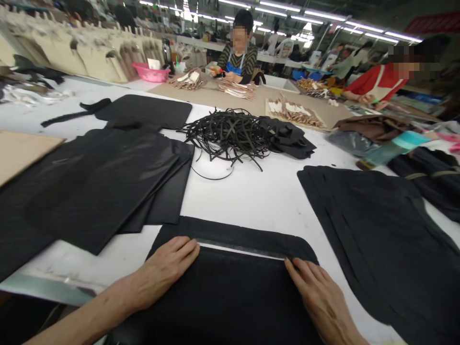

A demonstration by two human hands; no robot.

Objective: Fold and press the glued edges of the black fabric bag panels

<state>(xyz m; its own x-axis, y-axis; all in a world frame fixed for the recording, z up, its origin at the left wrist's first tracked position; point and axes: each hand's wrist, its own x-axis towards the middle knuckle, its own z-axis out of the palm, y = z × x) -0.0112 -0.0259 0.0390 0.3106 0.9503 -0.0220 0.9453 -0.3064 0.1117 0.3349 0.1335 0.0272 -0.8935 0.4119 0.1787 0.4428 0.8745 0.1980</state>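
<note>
In the head view a black fabric panel lies in front of me, overlapping another black piece with rounded corners. A narrow white strip shows along the panel's far edge. At the left end of that edge, my left hand is closed on the panel with its fingers together. My right hand grips the same edge at its right end, thumb side inward. The undersides of both hands' fingers are hidden. The panel's near part drops out of the frame.
Stacked black sheets lie left and more black panels right. A heap of black strips sits ahead on the white table. A bottle lies at right. Two co-workers work beyond, near a pink basin.
</note>
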